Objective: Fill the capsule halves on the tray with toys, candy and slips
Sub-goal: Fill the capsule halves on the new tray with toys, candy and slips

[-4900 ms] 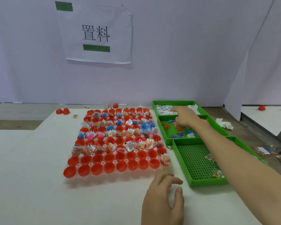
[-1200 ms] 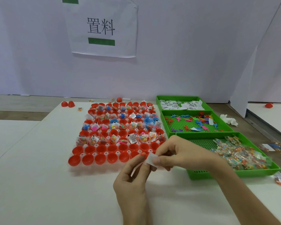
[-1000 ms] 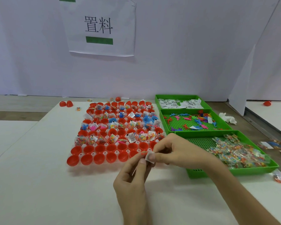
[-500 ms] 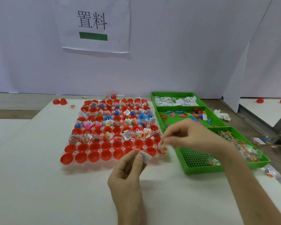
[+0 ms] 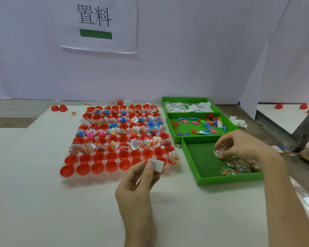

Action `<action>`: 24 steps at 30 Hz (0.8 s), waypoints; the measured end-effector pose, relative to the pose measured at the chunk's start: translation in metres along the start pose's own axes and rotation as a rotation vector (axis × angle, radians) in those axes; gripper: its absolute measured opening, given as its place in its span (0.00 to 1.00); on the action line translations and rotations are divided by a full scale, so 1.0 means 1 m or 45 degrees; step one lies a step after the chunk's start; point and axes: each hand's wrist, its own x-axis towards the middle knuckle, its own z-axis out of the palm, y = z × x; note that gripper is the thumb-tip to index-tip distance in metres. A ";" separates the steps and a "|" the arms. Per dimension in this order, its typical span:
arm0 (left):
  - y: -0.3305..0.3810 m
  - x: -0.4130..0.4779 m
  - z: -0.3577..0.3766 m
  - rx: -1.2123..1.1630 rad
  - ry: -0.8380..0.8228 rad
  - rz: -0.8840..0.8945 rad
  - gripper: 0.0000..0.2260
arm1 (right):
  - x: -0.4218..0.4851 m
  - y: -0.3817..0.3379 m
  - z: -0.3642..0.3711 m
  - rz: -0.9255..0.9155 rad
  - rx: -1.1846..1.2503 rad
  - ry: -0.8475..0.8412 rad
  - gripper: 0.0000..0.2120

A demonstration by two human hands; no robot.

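Thumb and forefinger of the left hand [image 5: 137, 186] pinch a small white slip [image 5: 157, 164] by its left end. The slip is held face up to the camera with its long axis running roughly left to right. Its free end points right, toward a candy-filled capsule half [image 5: 173, 157] at the near right corner of the capsule tray [image 5: 96, 176]. The slip hangs just over the tray's near edge, in front of the nearest row of red capsule halves [image 5: 98, 156]. The right hand [image 5: 239, 147] reaches into the nearest green tray [image 5: 221, 180], its curled fingertips pinching a clear candy packet [image 5: 216, 152] at the left edge of the candy heap [image 5: 239, 165]. On the capsule tray the two nearest rows stand open and mostly bare inside, while the rows beyond hold slips, coloured toys and candy packets. Two more green trays sit in line behind the first: the middle tray [image 5: 173, 138] holds small plastic toys [image 5: 194, 124] and the far tray [image 5: 163, 104] holds a pile of white slips [image 5: 187, 106]. All of it rests on a white table [image 5: 43, 202]. Two loose red halves [image 5: 59, 108] lie near the table's far left edge, and a crumpled white tissue [image 5: 238, 122] lies right of the middle tray. A paper sign [image 5: 96, 24] with two black characters and a green bar hangs on the wall behind.
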 end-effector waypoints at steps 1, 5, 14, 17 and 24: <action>0.000 0.000 0.000 -0.004 0.000 -0.005 0.08 | 0.001 0.000 0.001 -0.021 0.023 0.031 0.10; 0.000 0.000 0.000 0.000 -0.005 -0.018 0.09 | 0.006 -0.002 0.005 -0.128 0.108 0.124 0.09; -0.003 0.001 -0.001 -0.008 -0.021 0.005 0.11 | -0.015 -0.072 0.034 -0.681 0.613 -0.203 0.12; -0.003 0.001 -0.002 0.009 -0.020 0.035 0.11 | -0.023 -0.093 0.050 -0.858 0.835 -0.401 0.11; -0.003 0.000 -0.002 0.084 -0.034 0.113 0.09 | -0.026 -0.108 0.068 -0.905 0.848 -0.467 0.11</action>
